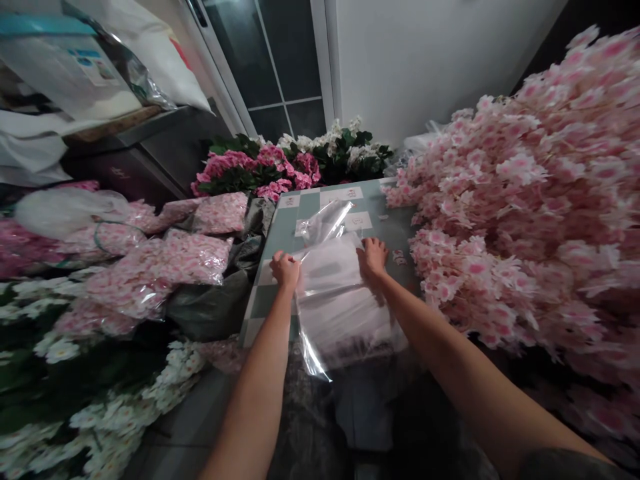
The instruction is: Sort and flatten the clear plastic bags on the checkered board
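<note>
Nearest me, the left hand (285, 270) and right hand (373, 259) pinch the top edge of a clear plastic bag (340, 313), lying on the checkered table (395, 223), seemingly to keep it spread flat.

Plastic bag (335, 300) on the desk (395, 220); bagged flowers (195, 257) to its left, blossom sprays (520, 227) heaped right, hydrangeas (260, 170) behind, daisies (100, 407) front left.

A teal-and-white check pattern is borne by the tabletop (395, 223). Pale pink with deeper pink centres is shown by the artificial blossoms (520, 200), rich pink by the hydrangeas (260, 167), white by the daisies (115, 417), and a milky clearness by the plastic bag (330, 300).
</note>
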`<state>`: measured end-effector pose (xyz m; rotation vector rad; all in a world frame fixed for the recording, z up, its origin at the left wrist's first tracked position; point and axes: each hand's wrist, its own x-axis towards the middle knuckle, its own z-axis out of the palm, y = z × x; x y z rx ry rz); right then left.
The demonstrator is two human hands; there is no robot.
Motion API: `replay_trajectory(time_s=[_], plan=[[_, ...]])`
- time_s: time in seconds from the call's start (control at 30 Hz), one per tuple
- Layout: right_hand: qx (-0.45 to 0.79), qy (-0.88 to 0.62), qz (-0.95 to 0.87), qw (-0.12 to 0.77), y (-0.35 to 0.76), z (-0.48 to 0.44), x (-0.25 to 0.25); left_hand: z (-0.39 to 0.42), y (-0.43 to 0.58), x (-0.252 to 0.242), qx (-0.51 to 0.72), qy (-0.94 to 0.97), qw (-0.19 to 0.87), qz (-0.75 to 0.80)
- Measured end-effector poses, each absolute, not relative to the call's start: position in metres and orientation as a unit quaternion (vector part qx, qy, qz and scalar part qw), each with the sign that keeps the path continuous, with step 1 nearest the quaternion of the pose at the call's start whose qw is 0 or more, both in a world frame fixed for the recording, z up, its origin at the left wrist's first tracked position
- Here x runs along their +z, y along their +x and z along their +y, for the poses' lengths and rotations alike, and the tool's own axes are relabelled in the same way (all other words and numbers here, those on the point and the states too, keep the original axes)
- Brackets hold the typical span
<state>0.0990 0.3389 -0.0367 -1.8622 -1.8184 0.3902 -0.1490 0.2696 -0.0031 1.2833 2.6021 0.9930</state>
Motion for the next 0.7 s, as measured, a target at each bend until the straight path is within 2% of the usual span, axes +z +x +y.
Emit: replay_trajectory(time_s=[0.1,0.37,0.5,0.6,0.7], plan=[[0.161,-0.681,-0.664,0.263,0.101,0.340,-0.034,0.262,-0.141,0.007,0.384,0.438,0.035,0.812],[0.273,-0.646,-0.648,0.299,0.114,0.349,-0.019,0.258,-0.127,0.027,0.606,0.344,0.206,0.687],[0.336,-0.612,-0.625,0.349,0.116,0.351,-0.008,0.256,-0.126,0.028,0.685,0.281,0.274,0.613],[0.433,-0.535,-0.580,0.435,0.114,0.350,0.002,0.252,-0.127,0.026,0.682,0.264,0.371,0.573],[0.487,-0.495,-0.539,0.478,0.113,0.348,0.010,0.242,-0.126,0.022,0.639,0.265,0.451,0.564]])
